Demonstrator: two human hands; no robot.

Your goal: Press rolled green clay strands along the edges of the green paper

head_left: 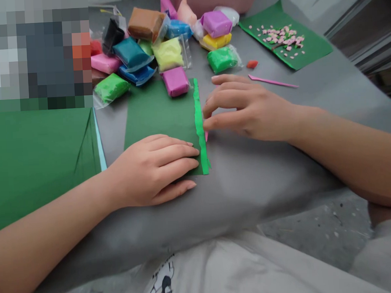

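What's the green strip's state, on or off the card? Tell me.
On: the strip runs along the right edge of the card under the left hand.

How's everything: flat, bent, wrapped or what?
Middle green card, lying flat
Bright green strip, wavy, along that card's edge
Left hand, palm down on that card
Right hand, fingers bent, beside the strip
Colored packets, wrapped, bunched together
Blossom card, decorated, lying flat
Pink stick, lying loose
Red lump, lying loose

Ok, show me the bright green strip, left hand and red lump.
Bright green strip (199,124): head view, middle of its length.
Left hand (149,170): head view, back of the hand.
Red lump (252,64): head view, its middle.
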